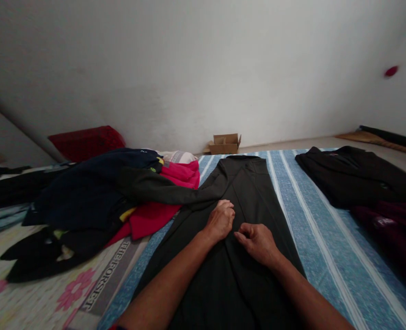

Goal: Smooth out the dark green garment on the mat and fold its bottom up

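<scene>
A dark grey long-sleeved top (258,192) lies spread in front of me, its collar end pointing away. One sleeve stretches left over the clothes pile; the other seems folded across the front. My left hand (222,219) rests on the middle of the top, fingers curled closed against the fabric. Just to its right and slightly nearer, my right hand (258,240) has thumb and fingers pinched together at a fold in the cloth. Its fingertips face my left hand, with a small gap between the two.
A heap of navy clothing (96,188) and a red garment (155,217) lie at left on a floral sheet (75,288). At right are a folded black garment (354,174) and a maroon one (392,233) on the blue striped sheet (313,238). A cardboard box (224,144) stands by the wall.
</scene>
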Action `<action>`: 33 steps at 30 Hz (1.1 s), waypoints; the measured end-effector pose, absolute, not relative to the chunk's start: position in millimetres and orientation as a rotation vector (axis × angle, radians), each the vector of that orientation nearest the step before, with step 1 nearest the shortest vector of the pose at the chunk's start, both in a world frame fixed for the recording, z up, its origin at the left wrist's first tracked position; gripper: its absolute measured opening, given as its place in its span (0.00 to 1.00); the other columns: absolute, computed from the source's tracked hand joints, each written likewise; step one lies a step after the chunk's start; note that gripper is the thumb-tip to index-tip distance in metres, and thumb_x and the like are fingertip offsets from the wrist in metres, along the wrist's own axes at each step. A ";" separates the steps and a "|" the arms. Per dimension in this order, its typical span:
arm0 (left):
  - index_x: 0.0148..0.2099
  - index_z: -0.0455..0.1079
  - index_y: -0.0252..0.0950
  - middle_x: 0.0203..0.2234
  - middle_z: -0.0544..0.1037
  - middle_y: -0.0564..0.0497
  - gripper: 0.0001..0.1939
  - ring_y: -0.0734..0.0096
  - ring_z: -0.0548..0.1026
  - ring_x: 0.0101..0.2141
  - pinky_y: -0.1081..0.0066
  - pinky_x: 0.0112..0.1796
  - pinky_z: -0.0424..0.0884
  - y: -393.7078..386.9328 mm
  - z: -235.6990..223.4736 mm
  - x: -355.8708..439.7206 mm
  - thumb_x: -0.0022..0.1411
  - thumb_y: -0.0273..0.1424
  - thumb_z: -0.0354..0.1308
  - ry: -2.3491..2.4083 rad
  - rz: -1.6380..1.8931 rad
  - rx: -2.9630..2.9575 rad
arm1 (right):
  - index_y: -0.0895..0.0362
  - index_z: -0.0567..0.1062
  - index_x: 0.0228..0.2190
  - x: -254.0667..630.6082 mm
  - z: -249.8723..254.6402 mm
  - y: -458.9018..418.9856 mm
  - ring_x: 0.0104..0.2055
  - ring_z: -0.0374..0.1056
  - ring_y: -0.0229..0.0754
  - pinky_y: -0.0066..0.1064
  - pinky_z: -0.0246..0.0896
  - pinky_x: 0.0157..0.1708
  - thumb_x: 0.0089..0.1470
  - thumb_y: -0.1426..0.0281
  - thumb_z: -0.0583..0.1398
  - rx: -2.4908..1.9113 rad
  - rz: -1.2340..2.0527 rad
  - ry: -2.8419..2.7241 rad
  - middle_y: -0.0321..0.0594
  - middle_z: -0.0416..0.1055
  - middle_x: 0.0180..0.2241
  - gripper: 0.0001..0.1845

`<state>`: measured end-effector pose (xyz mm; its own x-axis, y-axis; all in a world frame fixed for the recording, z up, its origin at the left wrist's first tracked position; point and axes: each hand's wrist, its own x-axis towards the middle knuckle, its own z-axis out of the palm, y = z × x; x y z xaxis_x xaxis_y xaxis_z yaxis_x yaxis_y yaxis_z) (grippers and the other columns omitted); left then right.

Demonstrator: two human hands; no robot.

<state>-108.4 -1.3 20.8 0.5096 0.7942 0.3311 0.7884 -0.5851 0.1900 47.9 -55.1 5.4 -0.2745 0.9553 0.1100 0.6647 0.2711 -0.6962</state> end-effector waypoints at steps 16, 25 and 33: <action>0.26 0.73 0.32 0.36 0.77 0.43 0.09 0.58 0.66 0.49 0.62 0.48 0.68 8.4 25.7 -92.1 0.52 0.19 0.53 1.370 0.215 2.902 | 0.55 0.73 0.22 47.4 9.2 -54.9 0.24 0.65 0.35 0.26 0.44 0.25 0.53 0.66 0.56 -1.465 0.730 -2.031 0.32 0.71 0.21 0.11; 0.29 0.74 0.30 0.36 0.76 0.40 0.05 0.53 0.65 0.50 0.61 0.46 0.68 14.5 37.7 -81.0 0.51 0.26 0.58 1.225 -0.045 2.973 | 0.54 0.73 0.24 49.6 9.2 -54.0 0.26 0.67 0.36 0.25 0.46 0.26 0.53 0.68 0.56 -1.439 0.782 -2.048 0.32 0.73 0.23 0.09; 0.27 0.71 0.31 0.38 0.74 0.42 0.07 0.58 0.66 0.48 0.63 0.47 0.69 16.6 24.3 -89.0 0.48 0.19 0.53 1.230 0.248 2.915 | 0.54 0.73 0.24 48.7 8.7 -54.5 0.26 0.67 0.35 0.25 0.46 0.26 0.53 0.67 0.56 -1.431 0.765 -2.033 0.32 0.72 0.23 0.09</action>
